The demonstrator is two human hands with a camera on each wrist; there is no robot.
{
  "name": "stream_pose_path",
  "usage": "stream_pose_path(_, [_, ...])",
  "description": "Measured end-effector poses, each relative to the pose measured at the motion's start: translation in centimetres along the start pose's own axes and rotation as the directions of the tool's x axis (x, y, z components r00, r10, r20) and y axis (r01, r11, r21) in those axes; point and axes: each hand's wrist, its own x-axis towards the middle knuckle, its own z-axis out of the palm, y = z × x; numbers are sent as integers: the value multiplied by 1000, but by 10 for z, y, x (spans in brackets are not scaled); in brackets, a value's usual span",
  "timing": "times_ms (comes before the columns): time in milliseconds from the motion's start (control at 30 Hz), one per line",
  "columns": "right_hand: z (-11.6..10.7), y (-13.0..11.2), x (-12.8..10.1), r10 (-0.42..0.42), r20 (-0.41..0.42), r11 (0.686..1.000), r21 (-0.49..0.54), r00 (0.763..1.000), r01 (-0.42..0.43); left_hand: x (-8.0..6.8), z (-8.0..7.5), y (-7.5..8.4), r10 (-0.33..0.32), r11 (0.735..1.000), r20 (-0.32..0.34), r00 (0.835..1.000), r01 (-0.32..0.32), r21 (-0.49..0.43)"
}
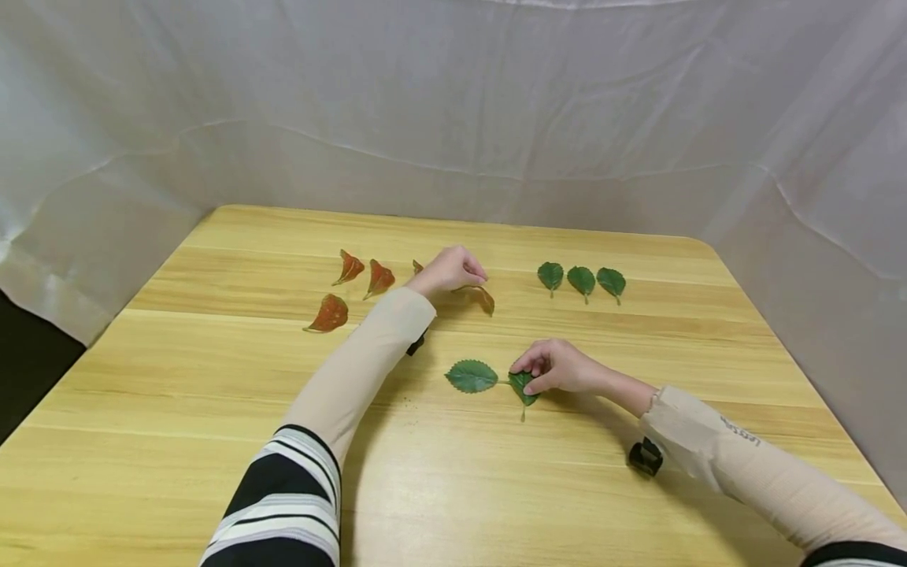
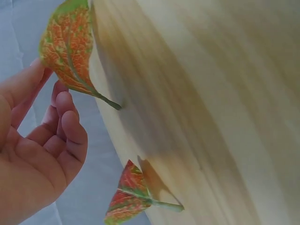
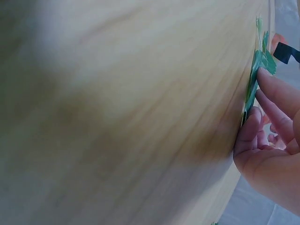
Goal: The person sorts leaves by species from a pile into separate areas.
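My left hand [image 1: 452, 269] is over the far middle of the table, its fingertips pinching the edge of an orange-red leaf [image 1: 486, 301]. In the left wrist view that leaf [image 2: 70, 49] shows a green tip and a stem slanting to the tabletop. Another red leaf [image 2: 129, 194] lies close by, partly covered by the hand in the head view. Nearer the front, my right hand [image 1: 563, 367] grips a green leaf [image 1: 520, 386] low against the wood between thumb and fingers. To its left lies a second green leaf [image 1: 472, 376], its stem pointing at the gripped one.
Three red leaves, one of them a curled leaf [image 1: 329, 313], lie at the left. Three green leaves, with a middle leaf [image 1: 581, 281], form a row at the far right. Pale cloth [image 1: 453, 94] hangs behind the wooden table [image 1: 177, 394].
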Motion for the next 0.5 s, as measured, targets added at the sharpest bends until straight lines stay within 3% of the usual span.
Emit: stream_pose_path(500, [0,-2,-1,-19,6,1000,-4,1000,19,-1,3,-6,-27,999,100,995,29,-17])
